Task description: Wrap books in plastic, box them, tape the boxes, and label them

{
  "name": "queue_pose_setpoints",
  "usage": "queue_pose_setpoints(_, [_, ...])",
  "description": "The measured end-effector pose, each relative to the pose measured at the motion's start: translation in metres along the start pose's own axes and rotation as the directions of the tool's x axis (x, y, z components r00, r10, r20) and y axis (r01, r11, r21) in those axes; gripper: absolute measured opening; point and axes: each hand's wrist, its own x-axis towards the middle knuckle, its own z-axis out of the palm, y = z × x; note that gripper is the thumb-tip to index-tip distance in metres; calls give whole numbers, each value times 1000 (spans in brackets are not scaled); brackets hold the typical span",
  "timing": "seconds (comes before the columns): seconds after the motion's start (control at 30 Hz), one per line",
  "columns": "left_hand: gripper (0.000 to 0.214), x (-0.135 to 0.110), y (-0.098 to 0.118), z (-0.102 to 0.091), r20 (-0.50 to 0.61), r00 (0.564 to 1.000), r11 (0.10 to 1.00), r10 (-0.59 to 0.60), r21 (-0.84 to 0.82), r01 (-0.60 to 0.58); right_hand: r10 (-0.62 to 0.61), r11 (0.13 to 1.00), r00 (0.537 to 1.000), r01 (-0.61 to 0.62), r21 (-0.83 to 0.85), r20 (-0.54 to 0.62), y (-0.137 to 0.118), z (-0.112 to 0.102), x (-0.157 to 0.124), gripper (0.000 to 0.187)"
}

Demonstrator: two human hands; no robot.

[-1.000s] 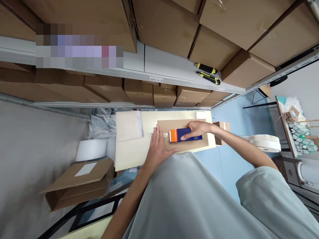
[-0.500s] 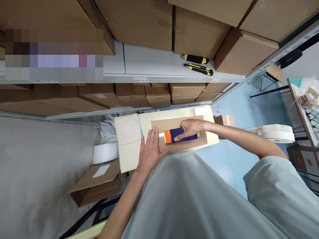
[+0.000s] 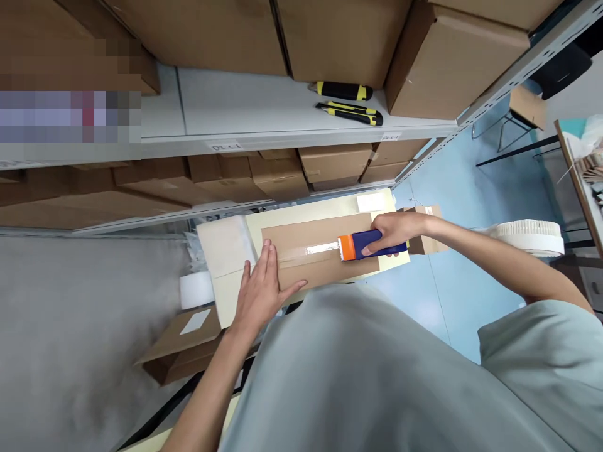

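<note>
A brown cardboard box (image 3: 301, 235) lies flat on the cream tabletop (image 3: 223, 304). My left hand (image 3: 259, 282) rests on its left end, fingers stretched and thumb spread. Toward the right end, my right hand (image 3: 398, 231) is wrapped round a blue and orange tape dispenser (image 3: 347, 247). Its toothed orange end faces left, low over the cardboard. Leftward from that end, a shiny strip of tape (image 3: 323, 248) runs along the middle of the box. The dispenser's far end is partly hidden by my fingers.
Two box cutters (image 3: 346, 91) lie on the grey shelf (image 3: 245, 103) ahead, among cardboard boxes (image 3: 339, 34). A white sheet (image 3: 226, 245) covers the tabletop's left part. An open carton (image 3: 183, 345) stands lower left; a white roll (image 3: 530, 238) is at right.
My right hand has drawn the tape dispenser rightward along the box, and a longer strip of tape now shows behind it. My left hand stays spread on the left end. The view has shifted.
</note>
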Motion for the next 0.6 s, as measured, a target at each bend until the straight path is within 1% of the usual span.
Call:
queue_pose_setpoints(0.07, [117,2,1,0,13,1000,1000,-15,-2,16,6,999,1000,-7,52,16,19,-4,-9,66])
queue_pose_setpoints(0.17, [119,4,3,0,43,998,999,-53,-2,53,19,997,1000,-19,69,1,47,-8,-19,67])
queue_pose_setpoints(0.4, [122,9,12,-3,51,994,995,-96,13,95,30,984,999,-37,172,45,107,-15,-26,69])
queue_pose_setpoints(0.5, [125,11,17,-5,62,991,992,-120,37,118,14,973,999,-26,231,53,128,-18,-25,71])
queue_pose_setpoints(0.6, [131,14,20,-6,69,990,991,-125,59,121,5,969,998,-23,248,70,139,-22,-21,72])
